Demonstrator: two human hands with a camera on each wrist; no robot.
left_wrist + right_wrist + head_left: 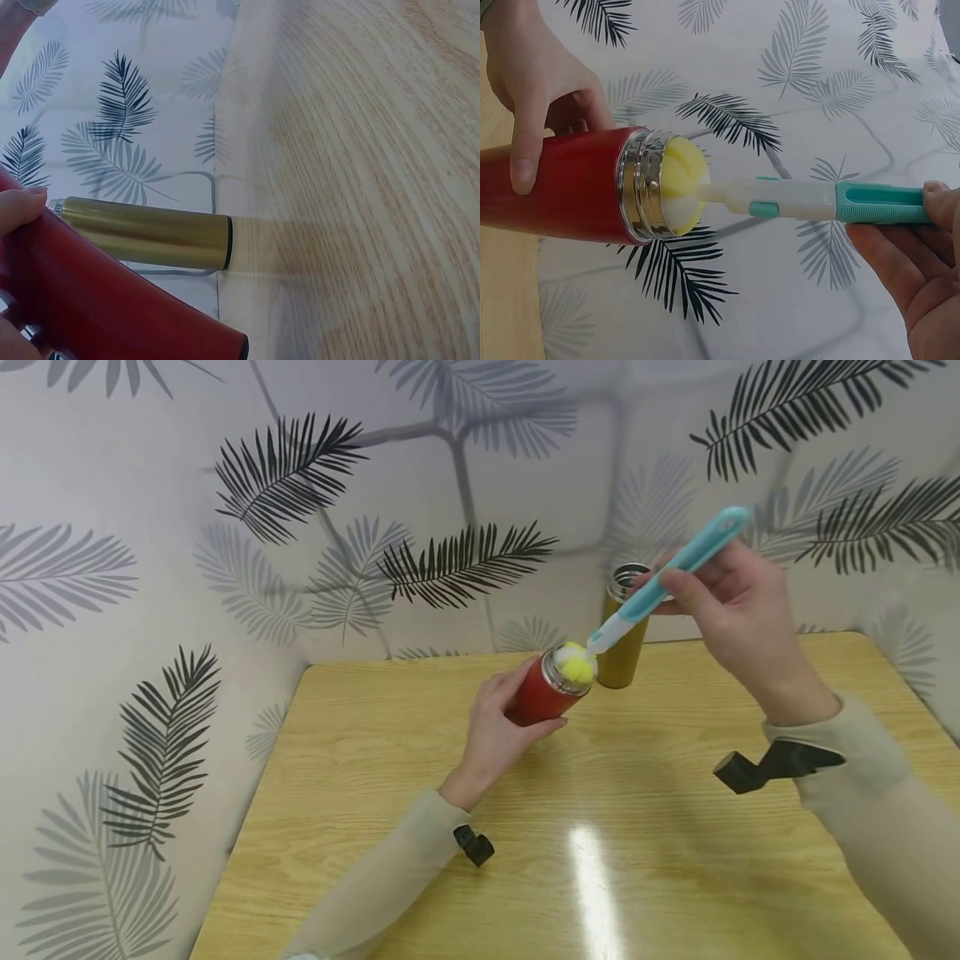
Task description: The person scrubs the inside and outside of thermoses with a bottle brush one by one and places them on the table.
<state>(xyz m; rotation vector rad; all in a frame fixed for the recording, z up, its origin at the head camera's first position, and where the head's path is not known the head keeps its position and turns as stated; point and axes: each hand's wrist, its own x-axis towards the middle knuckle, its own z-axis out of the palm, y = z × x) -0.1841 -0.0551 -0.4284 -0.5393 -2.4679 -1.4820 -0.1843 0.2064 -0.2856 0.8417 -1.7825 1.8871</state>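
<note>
My left hand (497, 727) grips a red thermos flask (570, 184), which is tilted with its steel mouth toward the right hand. In the left wrist view the flask's red body (112, 300) slants down to a dark base near the table. The right hand (746, 614) pinches the teal-and-white handle of a bottle brush (678, 572). Its yellow and white sponge head (684, 184) sits in the flask's mouth, part of it still outside. Behind the right fingers a gold flask (624, 647) stands upright and uncapped on the table.
The wooden table (360, 760) runs up to a wall covering with a leaf pattern (292, 477) at the back and left. The gold flask stands near the table's back edge, close to the red one. Each wrist carries a small black camera.
</note>
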